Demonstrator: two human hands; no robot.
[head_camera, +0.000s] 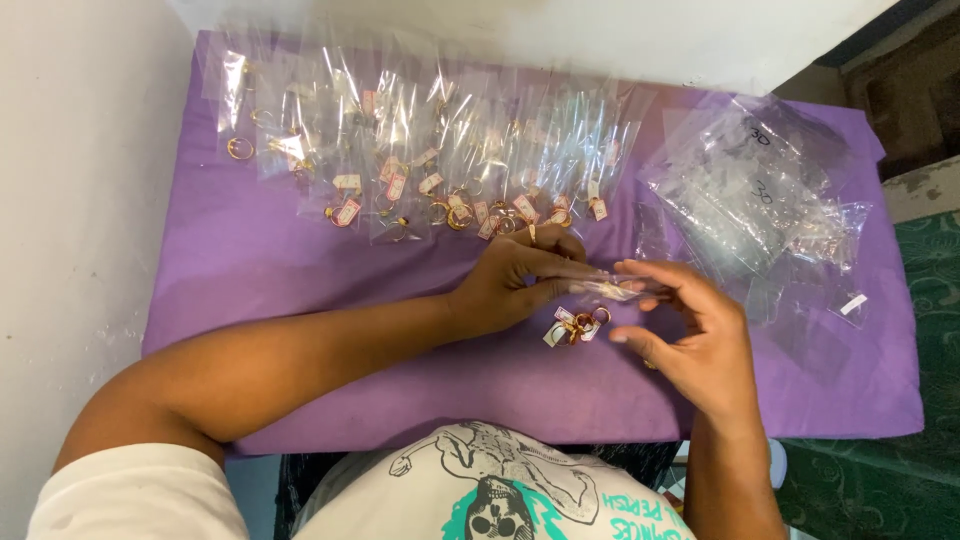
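My left hand (515, 280) and my right hand (690, 335) meet over the middle of a purple cloth (250, 260). Together they pinch a small clear plastic bag (610, 289) held flat between the fingertips. Just below the bag, on the cloth, lies a small cluster of gold rings with white tags (577, 326). Whether anything is inside the held bag is unclear.
Several clear bags, each with a tagged gold ring, lie in rows across the far part of the cloth (420, 150). A heap of empty clear bags (760, 190) sits at the far right. A white wall borders the left; green patterned floor lies to the right.
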